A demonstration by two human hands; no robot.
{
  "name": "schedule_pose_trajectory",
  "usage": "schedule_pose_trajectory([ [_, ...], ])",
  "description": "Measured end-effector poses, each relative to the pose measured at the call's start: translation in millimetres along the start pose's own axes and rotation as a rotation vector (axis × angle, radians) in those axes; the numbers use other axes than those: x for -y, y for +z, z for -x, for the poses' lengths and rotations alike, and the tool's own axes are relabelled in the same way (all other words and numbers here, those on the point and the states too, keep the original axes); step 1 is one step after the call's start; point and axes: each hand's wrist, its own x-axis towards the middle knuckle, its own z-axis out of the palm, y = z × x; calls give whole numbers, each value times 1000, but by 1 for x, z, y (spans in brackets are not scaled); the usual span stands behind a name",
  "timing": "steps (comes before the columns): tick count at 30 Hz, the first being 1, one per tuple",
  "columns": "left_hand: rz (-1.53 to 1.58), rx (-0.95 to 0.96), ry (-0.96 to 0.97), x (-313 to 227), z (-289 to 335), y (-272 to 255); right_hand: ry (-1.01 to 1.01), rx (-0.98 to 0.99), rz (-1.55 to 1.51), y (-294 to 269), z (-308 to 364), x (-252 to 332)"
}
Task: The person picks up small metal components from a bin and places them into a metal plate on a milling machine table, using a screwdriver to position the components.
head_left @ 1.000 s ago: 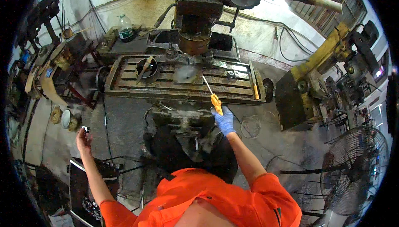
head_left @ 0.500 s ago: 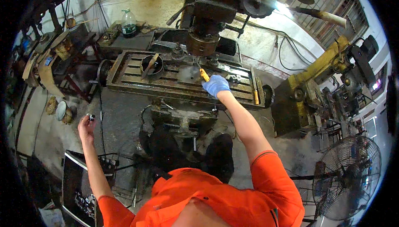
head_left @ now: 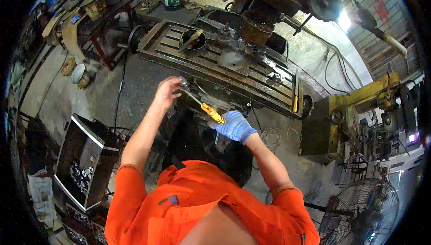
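Gripping a yellow-handled tool at the frame's centre, the gloved right hand points its metal shaft up-left toward a small metal piece pinched by the bare left hand, the slotted machine table spanning the upper middle

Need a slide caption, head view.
Gloved right hand holds yellow tool, its tip by a small part in bare left hand, beside the machine table.
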Motion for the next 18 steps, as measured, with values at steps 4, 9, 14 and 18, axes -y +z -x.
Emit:
schedule_pose_trajectory([
  [4,-96,20,12,6,-12,20,98,-18,28,0,3,-16],
  [9,-158,98,-18,-4,-11,59,112,34,-18,-13,12,-36],
  [14,-374,173,101,-3,-35,97,86,-25,-114,-47,29,-49],
  [18,-750,250,445,-11,-68,137,178,-217,-148,-73,33,-82],
])
